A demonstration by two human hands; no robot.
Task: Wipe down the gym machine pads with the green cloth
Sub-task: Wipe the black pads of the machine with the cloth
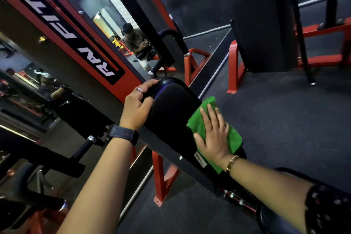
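Observation:
A black padded machine pad (171,112) slants across the middle of the view. My left hand (136,104) grips its upper left edge, fingers curled round the rim. A green cloth (205,123) lies against the pad's right side. My right hand (214,135) presses flat on the cloth with straight, spread fingers. Part of the cloth is hidden under that palm.
A red and black machine frame (106,66) with a glass panel stands at the left. Red steel legs (161,176) sit below the pad and further back (233,66). Another tall black pad (266,19) hangs at the upper right. Dark rubber floor (284,119) stretches to the right.

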